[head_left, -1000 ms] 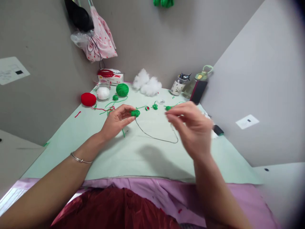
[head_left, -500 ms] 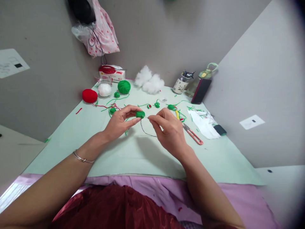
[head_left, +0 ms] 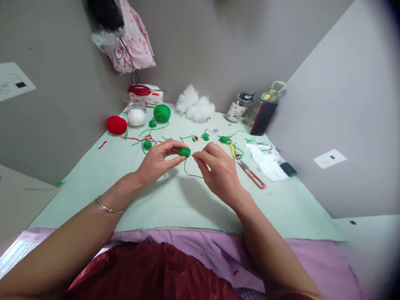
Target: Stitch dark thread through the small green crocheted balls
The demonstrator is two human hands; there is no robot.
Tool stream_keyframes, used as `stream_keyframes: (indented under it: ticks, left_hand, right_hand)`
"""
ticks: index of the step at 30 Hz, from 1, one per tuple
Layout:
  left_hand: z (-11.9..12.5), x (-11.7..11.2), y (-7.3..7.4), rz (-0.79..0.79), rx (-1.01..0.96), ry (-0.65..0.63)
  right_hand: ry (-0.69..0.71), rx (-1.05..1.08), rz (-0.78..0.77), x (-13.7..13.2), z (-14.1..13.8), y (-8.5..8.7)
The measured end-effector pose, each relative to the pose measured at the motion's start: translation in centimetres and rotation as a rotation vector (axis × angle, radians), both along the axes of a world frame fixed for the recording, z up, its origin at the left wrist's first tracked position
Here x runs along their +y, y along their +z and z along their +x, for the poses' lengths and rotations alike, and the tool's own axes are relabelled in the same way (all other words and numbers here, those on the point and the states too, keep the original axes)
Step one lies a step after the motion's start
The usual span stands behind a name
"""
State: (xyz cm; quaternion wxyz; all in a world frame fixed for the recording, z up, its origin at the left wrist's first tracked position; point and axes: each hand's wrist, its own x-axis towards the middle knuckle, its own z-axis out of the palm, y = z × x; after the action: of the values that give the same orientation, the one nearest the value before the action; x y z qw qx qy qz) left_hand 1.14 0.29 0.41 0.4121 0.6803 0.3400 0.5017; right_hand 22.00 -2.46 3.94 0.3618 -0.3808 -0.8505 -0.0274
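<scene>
My left hand (head_left: 158, 160) pinches a small green crocheted piece (head_left: 184, 152) between thumb and fingers, just above the pale green table (head_left: 156, 200). My right hand (head_left: 218, 171) is closed in a pinch right beside that piece, fingertips on something thin I cannot make out, maybe a needle. A dark thread (head_left: 190, 173) loops down from the piece to the table under my right hand.
Red-handled scissors (head_left: 252, 175) lie right of my hand. Further back lie small green crocheted bits (head_left: 224, 139), a green yarn ball (head_left: 161, 113), a red yarn ball (head_left: 116, 124), a white ball (head_left: 136, 117), white stuffing (head_left: 195, 106), a jar (head_left: 236, 110), a phone (head_left: 263, 118) and white paper (head_left: 267, 160).
My right hand came in from the right to the green piece, and the thread loop has shortened. My left hand keeps its hold on the piece.
</scene>
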Motion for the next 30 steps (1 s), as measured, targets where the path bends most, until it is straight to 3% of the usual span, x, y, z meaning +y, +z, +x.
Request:
stream_keyframes:
  ticks: [7,12,17,24,30]
  left_hand:
    - [0.1,-0.2,0.3,-0.147,-0.083,-0.041]
    - [0.2,-0.3,0.4,-0.174,-0.101,-0.041]
    - [0.3,-0.3,0.6,-0.159,-0.107,-0.054]
    - [0.7,-0.4,0.3,-0.092,-0.144,-0.054]
    - [1.0,-0.4,0.0,-0.038,-0.135,-0.032]
  right_hand:
    - [0.117,0.365,-0.407,1.0,0.6,-0.5]
    - [0.161,0.497,-0.552,1.7,0.9,-1.3]
    - [0.186,0.488,-0.560,1.8,1.2,-1.1]
    - [0.120,0.315,-0.418,1.2,1.7,0.0]
    - [0.130,0.348,-0.477,1.1,1.1,-0.4]
